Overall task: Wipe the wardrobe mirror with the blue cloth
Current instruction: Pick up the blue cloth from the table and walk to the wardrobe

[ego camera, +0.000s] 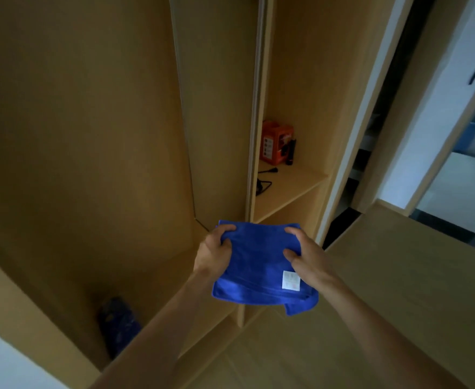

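Both hands up: left hand (216,249) and right hand (305,252) pinch the folded blue cloth (258,265) between them, thumbs on top, its label end near.

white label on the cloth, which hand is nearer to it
Right. The right hand grips the cloth right beside the label; the left hand holds the opposite edge, across the cloth from it.

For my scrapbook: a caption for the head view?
Left hand and right hand hold a blue cloth before a wooden wardrobe.
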The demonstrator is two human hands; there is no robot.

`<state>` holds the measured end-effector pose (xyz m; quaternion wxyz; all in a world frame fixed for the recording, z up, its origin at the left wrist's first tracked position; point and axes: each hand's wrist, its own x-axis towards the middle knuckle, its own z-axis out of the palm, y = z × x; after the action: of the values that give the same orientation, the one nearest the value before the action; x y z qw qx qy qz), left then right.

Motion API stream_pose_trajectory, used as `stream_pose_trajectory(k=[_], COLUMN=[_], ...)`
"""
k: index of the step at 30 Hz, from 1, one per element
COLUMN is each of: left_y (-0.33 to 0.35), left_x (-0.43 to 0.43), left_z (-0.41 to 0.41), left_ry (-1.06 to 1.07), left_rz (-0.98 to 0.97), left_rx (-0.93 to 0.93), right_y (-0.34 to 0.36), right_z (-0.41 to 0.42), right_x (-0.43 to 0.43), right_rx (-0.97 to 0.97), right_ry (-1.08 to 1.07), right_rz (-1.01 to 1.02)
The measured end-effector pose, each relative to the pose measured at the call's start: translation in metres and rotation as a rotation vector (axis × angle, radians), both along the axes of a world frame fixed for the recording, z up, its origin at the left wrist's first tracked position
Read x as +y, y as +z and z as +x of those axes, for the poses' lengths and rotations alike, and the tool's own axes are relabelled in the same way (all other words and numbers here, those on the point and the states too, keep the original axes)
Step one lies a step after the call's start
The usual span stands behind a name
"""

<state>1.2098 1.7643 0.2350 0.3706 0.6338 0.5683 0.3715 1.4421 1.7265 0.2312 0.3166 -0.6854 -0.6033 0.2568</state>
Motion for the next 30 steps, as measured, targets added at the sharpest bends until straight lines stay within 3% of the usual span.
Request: stream_pose_trajectory(k=[24, 28, 30], left_y=[-0.005, 0.002, 0.008], left_x=[0.051, 0.048, 0.049], left_z=[0.109, 0.105, 0.103], left_ry=[0.531, 0.558, 0.567], left_rz=[0.119, -0.013, -0.122], left_rx=[-0.185, -0.438, -0.465], right_y=[-0.002, -0.005, -0.006], right_z=[0.084, 0.086, 0.087], right_x=[0.171, 0.182, 0.187], right_rx=[0.111, 0.093, 0.071], right_ry=[0.463, 0.501, 0.516], right_rz=[-0.153, -0.118, -0.096])
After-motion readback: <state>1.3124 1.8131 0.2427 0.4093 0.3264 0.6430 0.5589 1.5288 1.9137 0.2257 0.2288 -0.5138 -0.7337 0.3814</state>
